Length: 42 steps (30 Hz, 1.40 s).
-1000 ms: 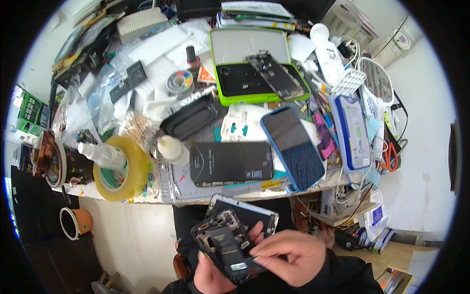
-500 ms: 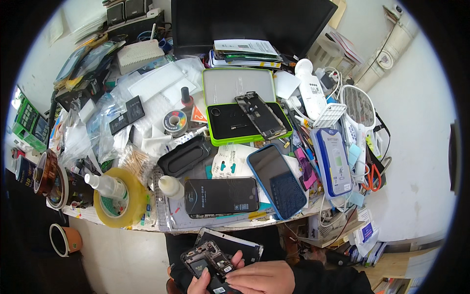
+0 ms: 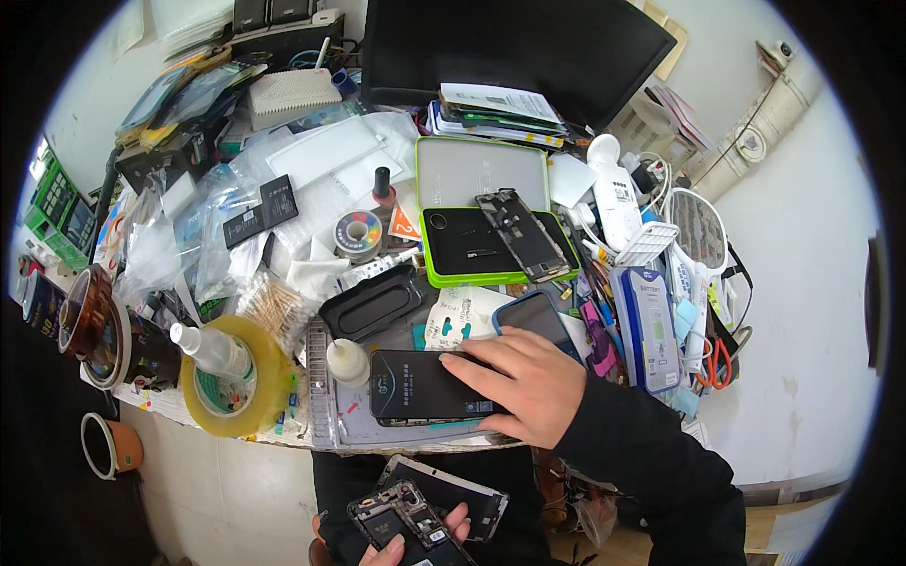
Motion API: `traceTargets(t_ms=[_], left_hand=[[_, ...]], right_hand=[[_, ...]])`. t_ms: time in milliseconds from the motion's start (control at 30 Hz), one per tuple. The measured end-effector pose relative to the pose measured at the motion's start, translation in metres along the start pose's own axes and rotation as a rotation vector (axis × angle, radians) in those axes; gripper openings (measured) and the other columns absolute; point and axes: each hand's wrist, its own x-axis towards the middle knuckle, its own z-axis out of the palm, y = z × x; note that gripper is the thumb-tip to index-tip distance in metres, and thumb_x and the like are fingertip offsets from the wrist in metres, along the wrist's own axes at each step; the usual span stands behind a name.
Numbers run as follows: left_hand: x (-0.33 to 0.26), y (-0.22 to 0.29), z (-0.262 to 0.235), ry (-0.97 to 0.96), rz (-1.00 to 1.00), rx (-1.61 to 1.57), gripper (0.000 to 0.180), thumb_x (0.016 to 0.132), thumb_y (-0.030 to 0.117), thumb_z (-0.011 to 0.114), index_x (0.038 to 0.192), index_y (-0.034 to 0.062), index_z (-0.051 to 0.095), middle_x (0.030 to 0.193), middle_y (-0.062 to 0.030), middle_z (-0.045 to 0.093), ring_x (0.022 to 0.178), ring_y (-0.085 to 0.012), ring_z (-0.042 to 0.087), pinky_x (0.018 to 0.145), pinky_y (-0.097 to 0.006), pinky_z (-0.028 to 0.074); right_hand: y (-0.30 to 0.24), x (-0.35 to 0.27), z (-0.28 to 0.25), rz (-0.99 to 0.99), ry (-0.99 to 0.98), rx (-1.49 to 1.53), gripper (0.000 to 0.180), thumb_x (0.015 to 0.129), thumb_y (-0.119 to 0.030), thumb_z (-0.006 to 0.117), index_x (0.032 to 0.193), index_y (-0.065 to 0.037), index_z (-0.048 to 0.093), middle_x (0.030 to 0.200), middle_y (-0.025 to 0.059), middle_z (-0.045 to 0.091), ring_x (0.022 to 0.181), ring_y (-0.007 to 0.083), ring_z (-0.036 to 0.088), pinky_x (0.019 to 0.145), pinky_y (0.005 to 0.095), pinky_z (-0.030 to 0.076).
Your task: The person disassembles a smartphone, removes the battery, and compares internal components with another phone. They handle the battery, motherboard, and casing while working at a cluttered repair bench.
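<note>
Over my lap, my left hand (image 3: 458, 522) is closed around an opened phone body (image 3: 392, 519) whose inner parts face up. The thumb lies on its near edge and fingertips show at its right side. Behind it rests a dark panel with a pale edge (image 3: 462, 491), partly hidden. My right hand (image 3: 528, 382) reaches over the bench front with fingers spread. Its fingertips touch a black phone screen (image 3: 415, 382) lying flat, the thumb at the near edge. Part of a blue-edged phone (image 3: 533, 311) is covered by this hand.
A green case (image 3: 453, 274) carries a phone part (image 3: 524, 236). Near the front stand a white dropper bottle (image 3: 347, 363), a yellow tape roll (image 3: 274, 410) and a spray bottle (image 3: 212, 354). A blue battery box (image 3: 646, 330) and a monitor (image 3: 510, 57) stand further off.
My right hand has left the phone body over my lap and moved up to the black screen on the bench. My left hand still holds the phone body. The whole view has shifted slightly.
</note>
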Motion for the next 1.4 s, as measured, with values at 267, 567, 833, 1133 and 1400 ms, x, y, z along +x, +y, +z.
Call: traceTargets(t_ms=[267, 567, 833, 1133, 1400], left_hand=[[0.006, 0.000, 0.005, 0.030, -0.031, 0.037, 0.066, 0.102, 0.029, 0.059, 0.158, 0.0039, 0.035, 0.159, -0.0364, 0.036, 0.149, -0.0447, 0.038, 0.126, -0.053, 0.029], [0.010, 0.001, 0.006, -0.024, -0.029, 0.093, 0.067, 0.103, 0.029, 0.058, 0.159, 0.0041, 0.031, 0.156, -0.0369, 0.040, 0.145, -0.0445, 0.044, 0.124, -0.054, 0.033], [-0.005, 0.021, 0.024, 0.005, -0.076, 0.145, 0.063, 0.105, 0.032, 0.058, 0.154, -0.0004, 0.036, 0.148, -0.0329, 0.051, 0.129, -0.0428, 0.060, 0.112, -0.052, 0.049], [0.016, 0.015, 0.038, -0.061, -0.160, 0.126, 0.071, 0.105, 0.036, 0.056, 0.158, -0.0038, 0.030, 0.159, -0.0302, 0.039, 0.145, -0.0392, 0.046, 0.121, -0.046, 0.040], [0.054, -0.020, 0.069, 0.006, 0.056, 0.283, 0.068, 0.105, 0.061, 0.048, 0.146, 0.0072, 0.052, 0.137, -0.0093, 0.065, 0.122, -0.0277, 0.064, 0.110, -0.044, 0.049]], right_hand=[[0.003, -0.002, 0.000, -0.054, 0.060, 0.016, 0.086, 0.073, -0.027, 0.089, 0.147, -0.005, 0.051, 0.131, 0.0200, 0.062, 0.123, 0.0329, 0.059, 0.107, 0.0439, 0.047], [-0.010, 0.003, -0.002, -0.029, 0.164, -0.067, 0.074, 0.080, -0.023, 0.083, 0.145, -0.002, 0.055, 0.134, 0.0197, 0.063, 0.119, 0.0346, 0.064, 0.101, 0.0426, 0.052], [-0.083, -0.058, 0.014, 0.238, 0.408, 1.011, 0.049, 0.099, -0.008, 0.071, 0.145, 0.002, 0.055, 0.106, 0.0121, 0.077, 0.094, 0.0225, 0.076, 0.082, 0.0339, 0.058], [-0.075, -0.106, 0.036, 0.522, 0.319, 1.356, 0.038, 0.109, -0.011, 0.054, 0.145, 0.001, 0.054, 0.112, 0.0082, 0.073, 0.096, 0.0135, 0.070, 0.082, 0.0286, 0.053], [-0.083, -0.119, 0.048, 0.535, 0.493, 1.711, 0.029, 0.106, -0.016, 0.060, 0.132, -0.002, 0.060, 0.088, -0.0018, 0.061, 0.078, 0.0040, 0.055, 0.068, 0.0231, 0.044]])
